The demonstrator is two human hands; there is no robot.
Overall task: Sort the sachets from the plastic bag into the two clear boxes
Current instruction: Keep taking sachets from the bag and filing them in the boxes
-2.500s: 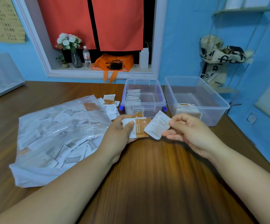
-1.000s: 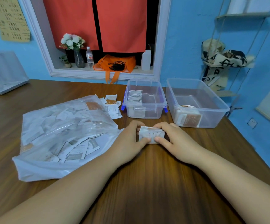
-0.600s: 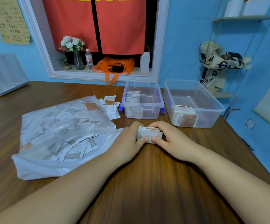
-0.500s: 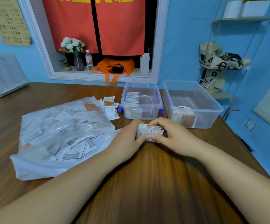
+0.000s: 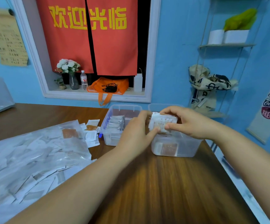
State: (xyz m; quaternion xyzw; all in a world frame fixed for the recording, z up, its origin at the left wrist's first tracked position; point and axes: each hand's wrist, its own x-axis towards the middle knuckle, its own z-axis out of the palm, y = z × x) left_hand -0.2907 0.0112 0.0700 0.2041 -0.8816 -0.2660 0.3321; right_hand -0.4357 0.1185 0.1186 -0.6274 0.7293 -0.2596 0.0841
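The left forearm (image 5: 82, 183) is stretched forward from the lower left and the right forearm (image 5: 244, 159) from the right edge, so that the hands meet ahead. The left hand (image 5: 136, 131) is shown with its back to the camera; its thumb is laid against the near face of a small stack of sachets (image 5: 161, 122) and its fingers are curled behind (their tips are hidden). The right hand (image 5: 190, 123) is set on the other side, with its fingers arched over the top edge and its thumb pressed on the near face. The stack is gripped between both hands.
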